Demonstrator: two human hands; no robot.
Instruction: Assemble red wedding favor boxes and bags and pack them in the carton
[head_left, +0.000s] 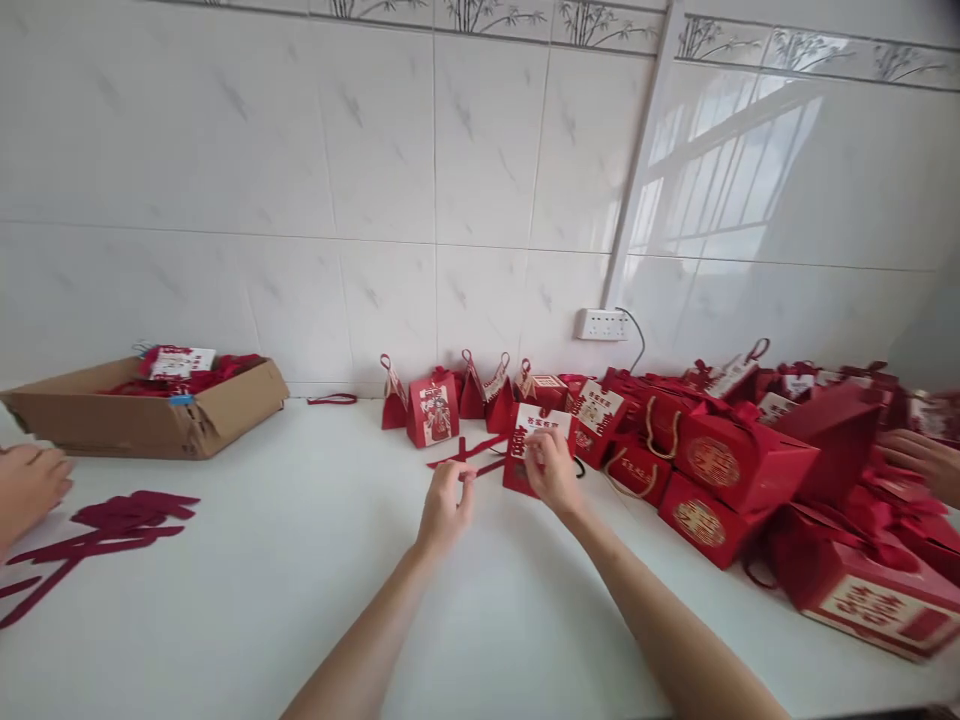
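A small red gift box (517, 478) with a white printed card (534, 415) stands upright before me. My right hand (555, 465) is in front of the box and card, its fingers closed in a pinch; what lies between them is hidden. Left of the box, my left hand (446, 508) is closed with thumb and fingertips together. Something small and red shows at its fingertips, too small to name. Dark red ribbon strips (487, 447) lie on the table just behind the left hand.
Small peaked red boxes (433, 412) stand along the wall. Many larger red gift boxes (739, 455) are piled right, where another person's hand (926, 462) reaches in. At left are a cardboard box (187, 425), loose ribbons (112, 525) and another person's hand (30, 490).
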